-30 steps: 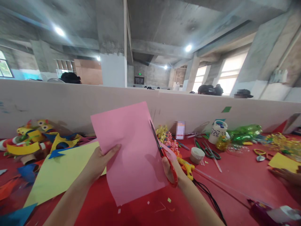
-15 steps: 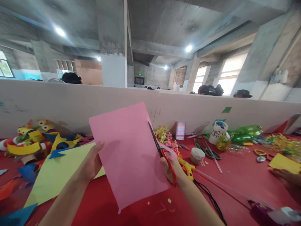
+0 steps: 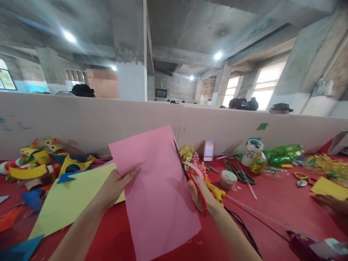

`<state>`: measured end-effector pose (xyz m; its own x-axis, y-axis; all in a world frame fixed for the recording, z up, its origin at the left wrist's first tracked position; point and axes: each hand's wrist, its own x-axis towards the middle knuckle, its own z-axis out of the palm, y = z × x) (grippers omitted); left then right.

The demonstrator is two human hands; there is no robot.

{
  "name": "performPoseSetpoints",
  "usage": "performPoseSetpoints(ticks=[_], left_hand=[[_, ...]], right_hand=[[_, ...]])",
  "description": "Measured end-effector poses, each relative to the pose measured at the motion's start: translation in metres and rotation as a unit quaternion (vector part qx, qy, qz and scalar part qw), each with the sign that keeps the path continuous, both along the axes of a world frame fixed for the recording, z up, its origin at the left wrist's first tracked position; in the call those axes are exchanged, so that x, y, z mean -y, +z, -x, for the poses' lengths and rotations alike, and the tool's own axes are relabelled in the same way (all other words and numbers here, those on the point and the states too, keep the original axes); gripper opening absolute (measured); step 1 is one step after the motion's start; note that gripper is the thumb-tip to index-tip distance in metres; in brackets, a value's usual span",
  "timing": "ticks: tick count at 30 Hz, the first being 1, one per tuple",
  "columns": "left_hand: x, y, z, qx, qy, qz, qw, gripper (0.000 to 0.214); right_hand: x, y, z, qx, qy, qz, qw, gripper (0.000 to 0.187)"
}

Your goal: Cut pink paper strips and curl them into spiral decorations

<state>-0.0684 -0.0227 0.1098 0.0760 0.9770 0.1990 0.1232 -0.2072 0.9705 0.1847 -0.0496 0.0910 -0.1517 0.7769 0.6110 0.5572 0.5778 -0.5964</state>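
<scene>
A large sheet of pink paper [image 3: 157,195] is held up at a tilt over the red table. My left hand [image 3: 123,185] pinches its left edge, thumb on the near face and fingers behind. Red-handled scissors [image 3: 201,197] are in my right hand [image 3: 194,190], their dark blades pointing up along the sheet's right edge. A narrow pink strip [image 3: 194,168] curls off beside the blades. Under my left forearm lies a sheet of pale yellow paper [image 3: 67,199].
Yellow craft figures [image 3: 38,154] and blue scraps crowd the left. A yellow glue gun [image 3: 216,192], a white paper cup [image 3: 227,179] and green-handled scissors [image 3: 246,177] lie to the right. Another person's hand [image 3: 328,201] rests by yellow paper. A white partition [image 3: 81,116] stands behind.
The pink sheet has shifted slightly right and down. My left hand has moved right, its thumb now further over the sheet. The scissors stay along the right edge.
</scene>
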Motion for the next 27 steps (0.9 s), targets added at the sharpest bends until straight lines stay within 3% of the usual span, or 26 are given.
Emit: performPoseSetpoints(ticks=[9, 18, 27], left_hand=[[-0.001, -0.001, -0.001, -0.003, -0.002, 0.006, 1.000, 0.049], [0.000, 0.000, -0.004, 0.031, -0.001, 0.007, 0.999, 0.047], [0.002, 0.000, -0.002, 0.107, -0.028, 0.022, 0.994, 0.034]], right_hand=[[-0.004, -0.005, 0.001, -0.012, -0.010, 0.031, 0.999, 0.036], [-0.012, -0.016, 0.000, -0.022, -0.016, -0.031, 0.999, 0.051], [-0.011, -0.018, 0.001, -0.026, -0.022, -0.012, 0.999, 0.054]])
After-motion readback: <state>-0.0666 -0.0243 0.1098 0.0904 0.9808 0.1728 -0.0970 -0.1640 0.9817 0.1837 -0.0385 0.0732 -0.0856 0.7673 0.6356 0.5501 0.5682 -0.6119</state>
